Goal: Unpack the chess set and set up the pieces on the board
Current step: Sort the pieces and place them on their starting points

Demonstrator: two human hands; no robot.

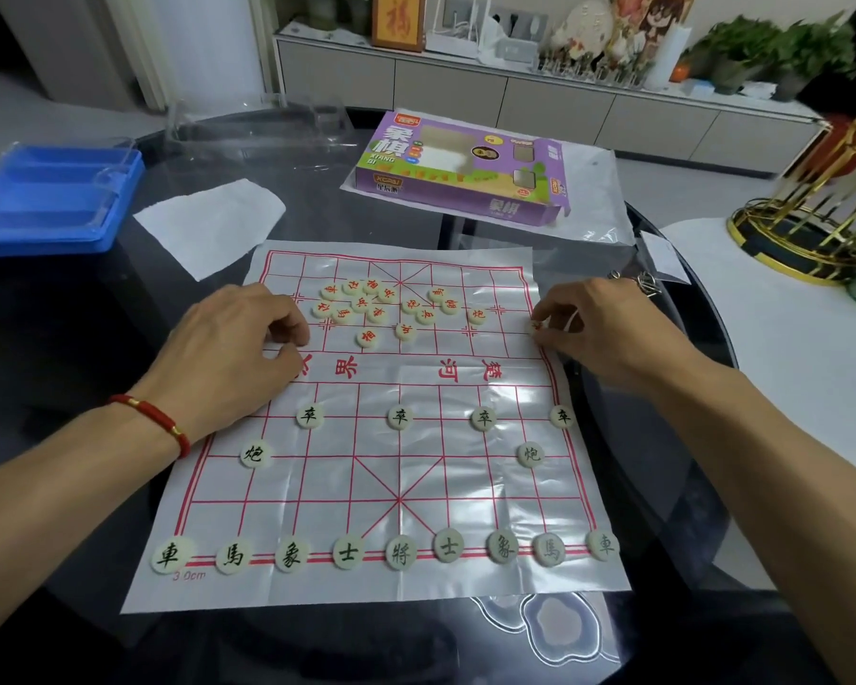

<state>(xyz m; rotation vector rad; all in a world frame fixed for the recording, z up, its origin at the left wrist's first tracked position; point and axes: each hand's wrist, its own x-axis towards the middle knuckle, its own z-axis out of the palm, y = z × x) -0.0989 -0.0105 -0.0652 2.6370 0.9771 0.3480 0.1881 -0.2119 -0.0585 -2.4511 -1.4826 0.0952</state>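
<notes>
A glossy plastic xiangqi board with red lines lies flat on the dark table. Black-lettered pieces stand in order along its near rows. Several red-lettered pieces lie in a loose heap on the far half. My right hand pinches a red-lettered piece at the board's right edge. At the board's left edge, near the river line, my left hand rests with fingers curled; whether it holds a piece is hidden.
The purple chess box lies open behind the board on a clear bag. A blue tray and a clear plastic insert sit far left, with white paper beside them. A gold wire stand is at right.
</notes>
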